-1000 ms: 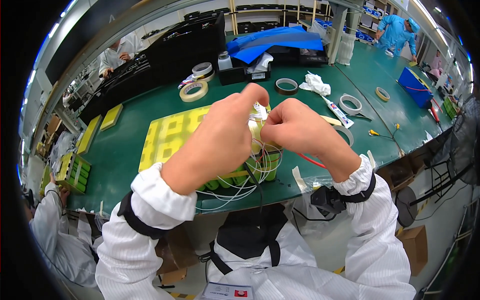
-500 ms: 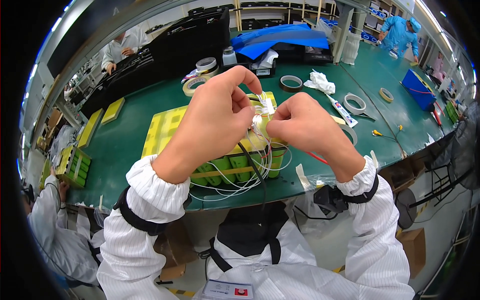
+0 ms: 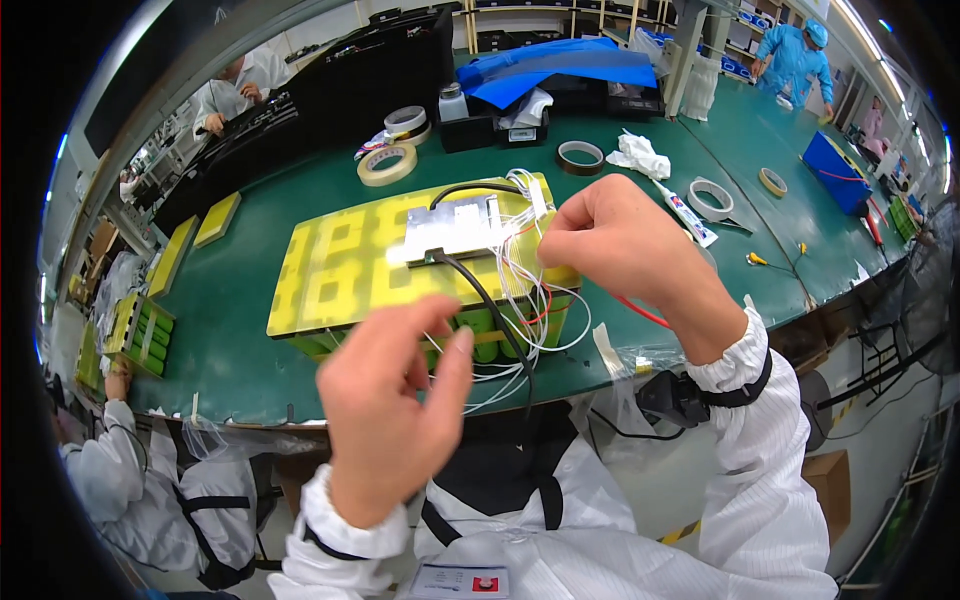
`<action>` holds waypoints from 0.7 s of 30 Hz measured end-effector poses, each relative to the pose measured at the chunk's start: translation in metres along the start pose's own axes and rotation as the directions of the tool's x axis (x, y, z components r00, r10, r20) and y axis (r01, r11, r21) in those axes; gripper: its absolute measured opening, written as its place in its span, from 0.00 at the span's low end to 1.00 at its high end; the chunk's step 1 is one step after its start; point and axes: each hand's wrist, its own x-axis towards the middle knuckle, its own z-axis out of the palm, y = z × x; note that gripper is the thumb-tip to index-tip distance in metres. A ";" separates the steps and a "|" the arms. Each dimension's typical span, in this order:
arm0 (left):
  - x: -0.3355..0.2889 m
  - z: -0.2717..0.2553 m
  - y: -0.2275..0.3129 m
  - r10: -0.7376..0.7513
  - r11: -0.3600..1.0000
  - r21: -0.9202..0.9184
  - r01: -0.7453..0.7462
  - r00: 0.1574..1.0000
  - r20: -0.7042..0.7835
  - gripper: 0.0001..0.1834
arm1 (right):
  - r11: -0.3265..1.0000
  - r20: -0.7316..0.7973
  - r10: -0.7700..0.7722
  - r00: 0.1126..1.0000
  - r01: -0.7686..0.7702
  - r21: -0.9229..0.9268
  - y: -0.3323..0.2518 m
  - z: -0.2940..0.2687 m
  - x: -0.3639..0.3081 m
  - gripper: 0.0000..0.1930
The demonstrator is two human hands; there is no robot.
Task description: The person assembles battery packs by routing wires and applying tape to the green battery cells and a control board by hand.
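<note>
1 blue sheet [image 3: 598,72], crumpled tissue [image 3: 640,157].

head fisheye | from wearer's head, facing down | workbench [image 3: 225,325] close below | dark rim perhaps unreliable

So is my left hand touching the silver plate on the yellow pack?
Apart. The head view shows bare top of the yellow pack between the left hand and the silver plate.

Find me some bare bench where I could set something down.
A broad bare patch of green tabletop lies between the large yellow-topped pack and the small green-celled pack at left. A smaller one lies between the yellow-tipped cable and blue box. The large pack's right end is crowded: white wires, the right hand.
</note>
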 end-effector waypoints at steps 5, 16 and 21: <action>-0.017 0.042 0.000 0.307 0.934 0.220 -0.283 0.948 -0.086 0.15 | 1.000 0.036 0.026 0.999 -0.025 -0.012 0.000 -0.002 -0.001 0.12; -0.008 0.055 -0.001 0.289 0.945 0.156 -0.286 0.957 0.006 0.08 | 0.997 0.086 -0.044 0.995 0.049 -0.064 0.005 -0.007 -0.001 0.10; -0.010 0.049 -0.008 0.237 0.972 0.011 -0.237 0.966 -0.100 0.07 | 0.982 -0.064 -0.180 0.982 0.176 -0.070 0.015 -0.007 0.004 0.11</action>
